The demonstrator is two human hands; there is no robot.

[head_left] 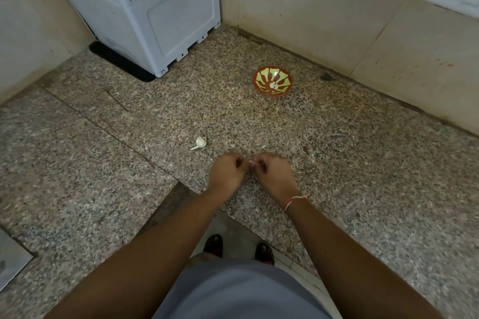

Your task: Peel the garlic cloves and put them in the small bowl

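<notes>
Both hands worked one garlic clove [251, 162]: left hand [227, 172] and right hand [275, 173] curled, knuckles nearly touching, pinching it between fingertips. Small bowl [272, 81] sat well ahead, slightly right, so right hand nearer. Garlic bulb [200, 142] lay just ahead-left on the counter [103, 163].

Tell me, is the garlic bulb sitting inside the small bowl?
No, the garlic bulb lies on the counter, well apart from the small bowl.
</notes>
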